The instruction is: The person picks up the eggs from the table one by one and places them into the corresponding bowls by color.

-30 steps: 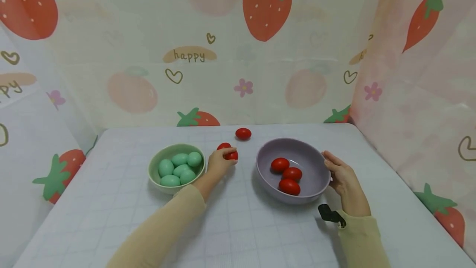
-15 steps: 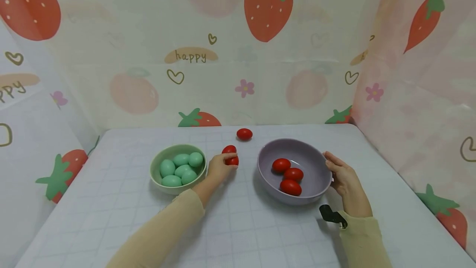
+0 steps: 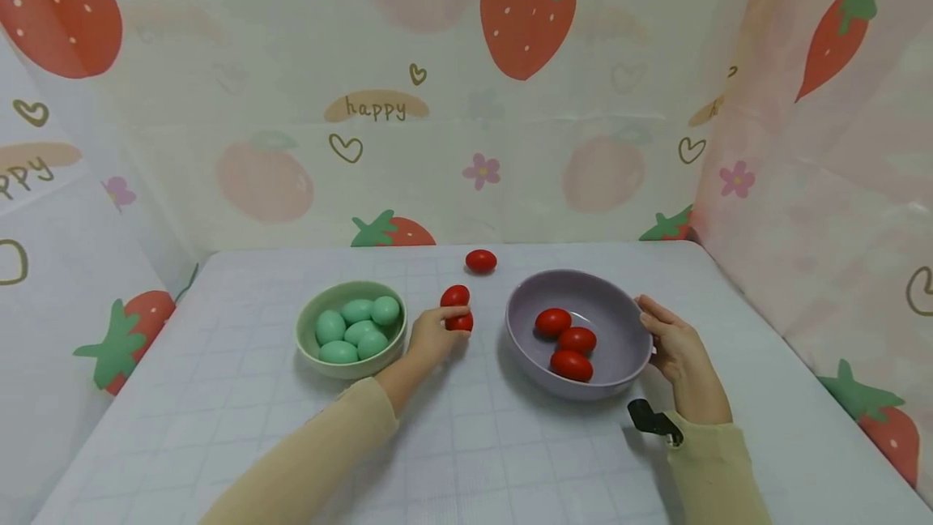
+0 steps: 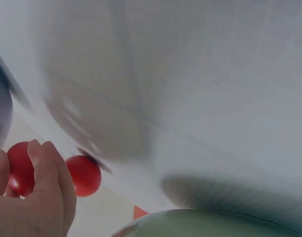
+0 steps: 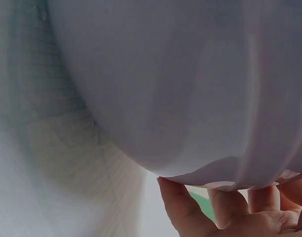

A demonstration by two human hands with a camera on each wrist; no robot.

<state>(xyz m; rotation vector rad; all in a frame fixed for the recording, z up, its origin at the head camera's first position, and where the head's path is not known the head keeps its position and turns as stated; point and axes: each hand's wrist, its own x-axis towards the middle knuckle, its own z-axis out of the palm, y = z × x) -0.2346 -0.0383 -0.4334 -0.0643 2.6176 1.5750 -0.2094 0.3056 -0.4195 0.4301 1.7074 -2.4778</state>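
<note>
My left hand [image 3: 432, 337] pinches a red egg [image 3: 462, 322] between thumb and fingers, midway between the two bowls. In the left wrist view the fingers wrap the sides of this egg [image 4: 21, 169]. Right behind it lies a second red egg [image 3: 455, 296], with a third red egg [image 3: 481, 261] farther back. A purple bowl [image 3: 528, 371] on the right contains three red eggs [image 3: 572, 365]. My right hand [image 3: 681, 355] rests its fingers on that bowl's right side at the rim. Seen from the right wrist, its fingertips touch the outer wall [image 5: 190, 98].
Left of my left hand stands a light green bowl [image 3: 309, 359] holding several pale green eggs [image 3: 338, 352]. A white gridded cloth covers the table [image 3: 466, 452]. Strawberry-printed sheets [image 3: 437, 31] enclose the back and sides. A black strap piece [image 3: 652, 420] sticks out at my right wrist.
My left hand has shifted slightly right and toward me with the pinched egg. The red egg behind it has shifted the same way. My right hand and the purple bowl stay in place.
</note>
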